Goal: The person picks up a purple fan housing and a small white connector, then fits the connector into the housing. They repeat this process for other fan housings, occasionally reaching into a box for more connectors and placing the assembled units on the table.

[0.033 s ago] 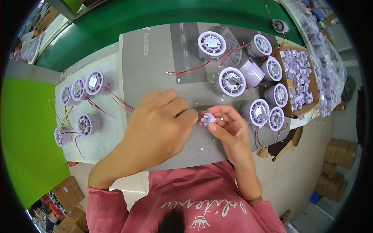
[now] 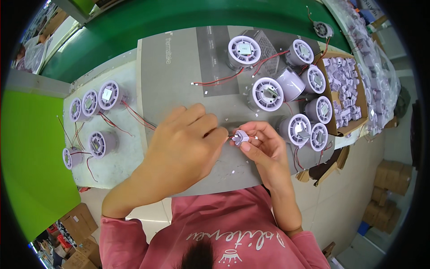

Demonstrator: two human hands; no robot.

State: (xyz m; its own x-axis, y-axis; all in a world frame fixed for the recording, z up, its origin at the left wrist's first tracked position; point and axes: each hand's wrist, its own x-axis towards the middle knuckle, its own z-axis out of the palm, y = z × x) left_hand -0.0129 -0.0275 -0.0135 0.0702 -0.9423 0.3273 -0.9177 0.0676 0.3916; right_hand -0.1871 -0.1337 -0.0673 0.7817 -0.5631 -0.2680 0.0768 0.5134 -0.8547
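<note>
Nothing has shifted: my right hand still pinches the small white plug over the grey table, and my left hand fingers stay closed on its wire, still joining them.

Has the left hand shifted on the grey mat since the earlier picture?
No. The left hand sits in the same spot against the grey mat, fingertips meeting the small white part that the right hand holds.

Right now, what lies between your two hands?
In the head view, a small pale plastic part lies between them: the right hand pinches it, and the left hand reaches its fingertips to it.
</note>
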